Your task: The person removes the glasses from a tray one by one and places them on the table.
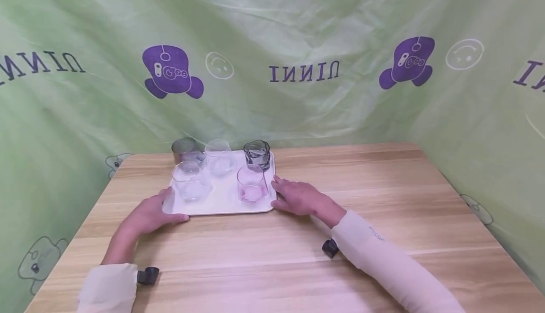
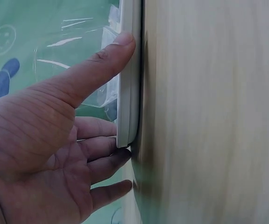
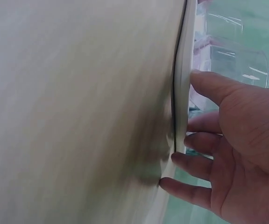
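Note:
A white rectangular tray (image 1: pixel 221 199) lies on the wooden table and carries several drinking glasses. At its back stand a grey-tinted glass (image 1: pixel 184 148), a clear glass (image 1: pixel 219 159) and a dark wavy glass (image 1: pixel 257 154). Nearer the front are another clear glass (image 1: pixel 191 185) and one with a pink base (image 1: pixel 252 191). My left hand (image 1: pixel 151 213) touches the tray's front left corner, thumb along the front edge and fingers by the left side. Opposite it, my right hand (image 1: pixel 298 197) rests its fairly straight fingertips against the right edge, low by the tabletop in the right wrist view.
The wooden table (image 1: pixel 383 218) reaches back to a green printed curtain (image 1: pixel 306 109), which also hangs at both sides. The glasses at the back stand close to this curtain. Small black devices (image 1: pixel 147 275) sit at both wrists.

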{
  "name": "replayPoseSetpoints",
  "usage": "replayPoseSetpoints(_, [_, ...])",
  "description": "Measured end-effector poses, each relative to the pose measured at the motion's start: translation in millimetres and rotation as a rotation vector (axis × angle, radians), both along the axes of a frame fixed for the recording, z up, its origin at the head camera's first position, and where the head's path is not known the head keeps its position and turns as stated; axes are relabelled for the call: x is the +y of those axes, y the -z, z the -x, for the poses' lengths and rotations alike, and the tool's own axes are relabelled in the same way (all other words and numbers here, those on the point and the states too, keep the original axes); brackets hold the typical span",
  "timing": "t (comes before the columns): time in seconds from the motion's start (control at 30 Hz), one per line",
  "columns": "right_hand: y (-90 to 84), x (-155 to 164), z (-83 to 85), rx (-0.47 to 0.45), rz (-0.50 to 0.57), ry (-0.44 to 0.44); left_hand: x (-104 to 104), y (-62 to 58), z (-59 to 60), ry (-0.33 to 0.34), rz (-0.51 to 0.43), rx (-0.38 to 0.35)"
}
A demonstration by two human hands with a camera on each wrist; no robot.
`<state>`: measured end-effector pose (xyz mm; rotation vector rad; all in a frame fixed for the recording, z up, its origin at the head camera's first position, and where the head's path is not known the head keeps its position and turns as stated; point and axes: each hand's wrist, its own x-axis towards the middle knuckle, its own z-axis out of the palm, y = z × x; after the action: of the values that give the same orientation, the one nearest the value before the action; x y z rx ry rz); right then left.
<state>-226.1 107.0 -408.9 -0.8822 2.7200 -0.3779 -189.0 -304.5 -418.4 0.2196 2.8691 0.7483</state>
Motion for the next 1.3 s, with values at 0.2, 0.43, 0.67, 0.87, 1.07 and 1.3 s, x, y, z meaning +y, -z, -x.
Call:
replayPoseSetpoints(0.2, [1.5,19,3.1,-0.027,0.006,-0.007,12,1.5,-0.1,0.003,0.025,-0.002])
replayPoseSetpoints(0.43, [0.2,37,2.5,-0.063,0.079,-0.025,23,-0.8,-4.1,0.026,0.027,0.015])
replayPoseSetpoints(0.67, [-2.5,49,0.2,-0.067,0.069,-0.018,33,-1.2,-4.1,0.062,0.041,0.057])
replayPoseSetpoints(0.87, [-2.7,54,-0.8,-0.069,0.095,-0.016,37,-3.9,-5.0,0.061,0.048,0.035])
replayPoseSetpoints(1.07, [-2.6,54,-0.9,-0.067,0.101,-0.016,36,-3.8,-4.1,0.063,0.045,0.035])
replayPoseSetpoints(1.3, [-2.2,54,-0.8,-0.066,0.097,-0.017,33,-2.5,-2.2,0.078,0.028,0.03])
